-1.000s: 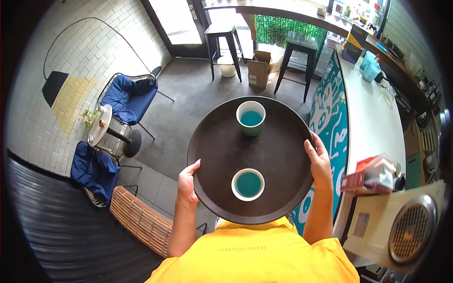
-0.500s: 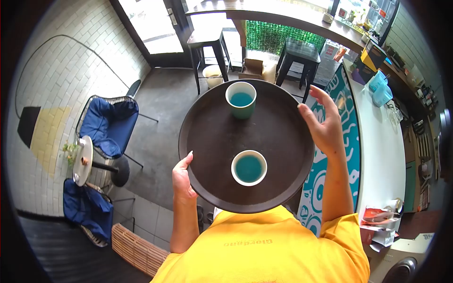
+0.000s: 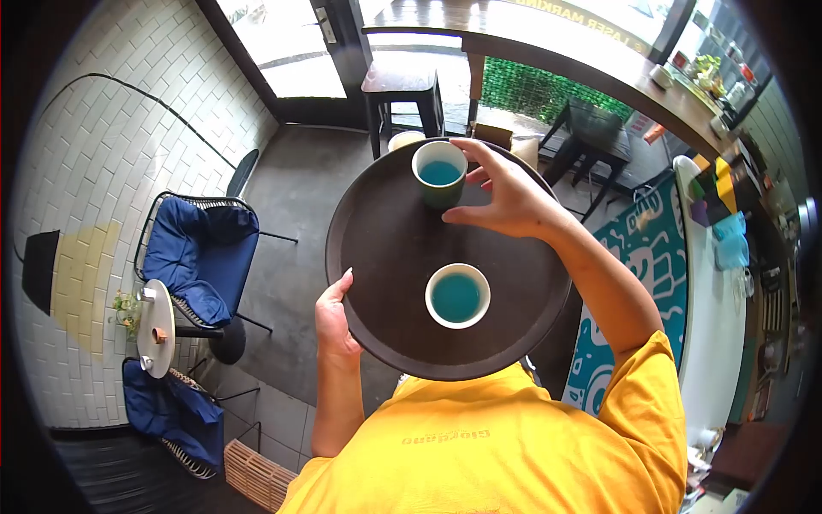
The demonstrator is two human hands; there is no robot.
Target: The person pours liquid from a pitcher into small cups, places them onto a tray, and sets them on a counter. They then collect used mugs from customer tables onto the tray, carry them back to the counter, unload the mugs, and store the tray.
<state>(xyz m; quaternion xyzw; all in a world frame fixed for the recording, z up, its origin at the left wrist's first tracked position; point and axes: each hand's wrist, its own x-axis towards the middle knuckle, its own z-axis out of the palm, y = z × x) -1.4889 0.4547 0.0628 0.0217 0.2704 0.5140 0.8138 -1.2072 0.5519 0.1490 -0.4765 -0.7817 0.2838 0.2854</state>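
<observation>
My left hand [image 3: 335,319] grips the left edge of a round dark brown tray [image 3: 385,257], its thumb up at the rim and its other fingers hidden beneath. Two cups with blue-green liquid stand upright on the tray. At the far side is the green-sided cup [image 3: 442,195] with a white inside; closer to my body stands the white-rimmed cup [image 3: 483,295]. My right hand [image 3: 505,195] reaches over the tray at the right of the far cup. Its thumb and fingers are spread, the fingertips by the rim and the thumb low by the base. Whether they touch the cup is unclear.
On the left are blue cushioned chairs [image 3: 218,248] and a small round table [image 3: 163,343]. Ahead stand a metal stool [image 3: 399,80], a dark stool [image 3: 592,128] and a wooden window counter [image 3: 548,43]. A white-topped counter [image 3: 706,317] runs along the right.
My right hand has moved from beyond the tray's right edge inward to the far cup. The tray stays in my left hand, and the view has shifted slightly.
</observation>
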